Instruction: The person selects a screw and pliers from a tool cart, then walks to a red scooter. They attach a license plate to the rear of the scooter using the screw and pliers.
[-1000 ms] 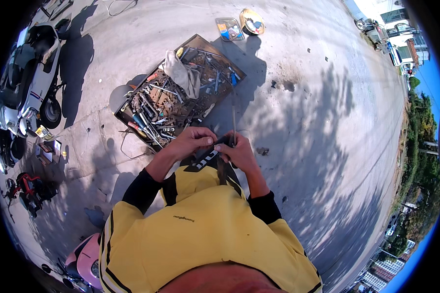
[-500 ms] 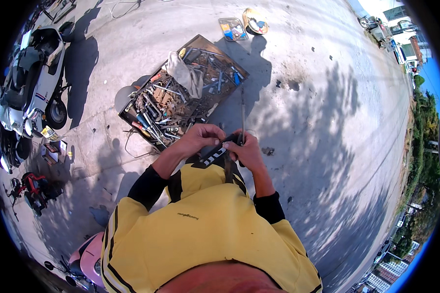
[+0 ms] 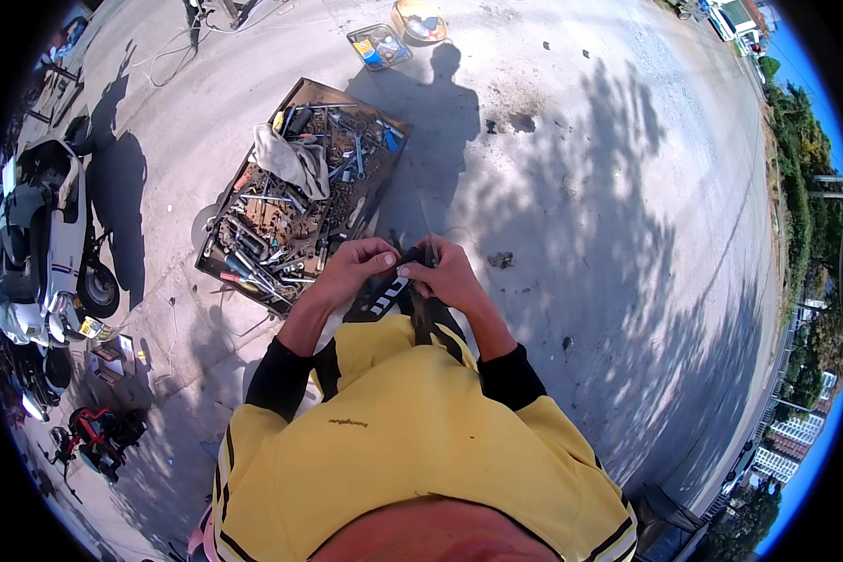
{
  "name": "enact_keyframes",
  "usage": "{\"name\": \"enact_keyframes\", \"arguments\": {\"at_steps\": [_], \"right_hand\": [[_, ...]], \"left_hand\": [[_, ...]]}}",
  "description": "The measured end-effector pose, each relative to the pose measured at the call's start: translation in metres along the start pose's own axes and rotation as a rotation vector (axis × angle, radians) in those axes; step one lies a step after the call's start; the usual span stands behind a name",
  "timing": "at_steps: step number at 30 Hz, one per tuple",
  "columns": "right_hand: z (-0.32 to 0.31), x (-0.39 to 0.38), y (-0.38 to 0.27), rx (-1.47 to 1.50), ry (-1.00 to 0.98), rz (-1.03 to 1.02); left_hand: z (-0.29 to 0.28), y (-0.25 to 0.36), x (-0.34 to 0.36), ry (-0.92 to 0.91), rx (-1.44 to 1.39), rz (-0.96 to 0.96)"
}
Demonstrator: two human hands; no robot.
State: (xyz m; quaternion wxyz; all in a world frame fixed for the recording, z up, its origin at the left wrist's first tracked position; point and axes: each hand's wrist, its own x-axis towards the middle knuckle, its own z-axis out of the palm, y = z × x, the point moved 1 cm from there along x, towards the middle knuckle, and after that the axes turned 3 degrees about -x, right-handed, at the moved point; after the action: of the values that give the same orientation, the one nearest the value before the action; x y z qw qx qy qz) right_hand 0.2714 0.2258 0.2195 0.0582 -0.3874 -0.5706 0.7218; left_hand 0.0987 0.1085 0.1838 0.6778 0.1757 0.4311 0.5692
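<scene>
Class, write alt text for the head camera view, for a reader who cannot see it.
A person in a yellow shirt holds a small black part in both hands, left hand and right hand, standing above a tray of metal tools on sunlit concrete.

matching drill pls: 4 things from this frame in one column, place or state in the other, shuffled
1. grey rag
2. white scooter
3. thin metal rod
4. small clear tray

a. parked at the picture's left edge
b. on the concrete beyond the tool tray
c. draped over the tools
d. held at the right hand

Pairs: 1-c, 2-a, 3-d, 4-b
</scene>
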Motion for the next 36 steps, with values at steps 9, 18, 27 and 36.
{"name": "enact_keyframes", "arguments": {"at_steps": [9, 18, 27, 36], "right_hand": [[-0.059, -0.01, 0.007, 0.055, 0.019, -0.042], [-0.139, -0.027, 0.011, 0.073, 0.069, -0.101], [-0.236, -0.053, 0.036, 0.228, 0.316, -0.173], [-0.347, -0.139, 0.096, 0.463, 0.981, -0.134]], "left_hand": [[0.043, -0.006, 0.042, 0.043, 0.262, -0.13], [0.099, -0.02, 0.1, -0.045, 0.218, -0.081], [0.146, -0.049, 0.17, 0.049, 0.045, -0.027], [-0.032, -0.197, 0.214, 0.385, 0.248, -0.294]]}}
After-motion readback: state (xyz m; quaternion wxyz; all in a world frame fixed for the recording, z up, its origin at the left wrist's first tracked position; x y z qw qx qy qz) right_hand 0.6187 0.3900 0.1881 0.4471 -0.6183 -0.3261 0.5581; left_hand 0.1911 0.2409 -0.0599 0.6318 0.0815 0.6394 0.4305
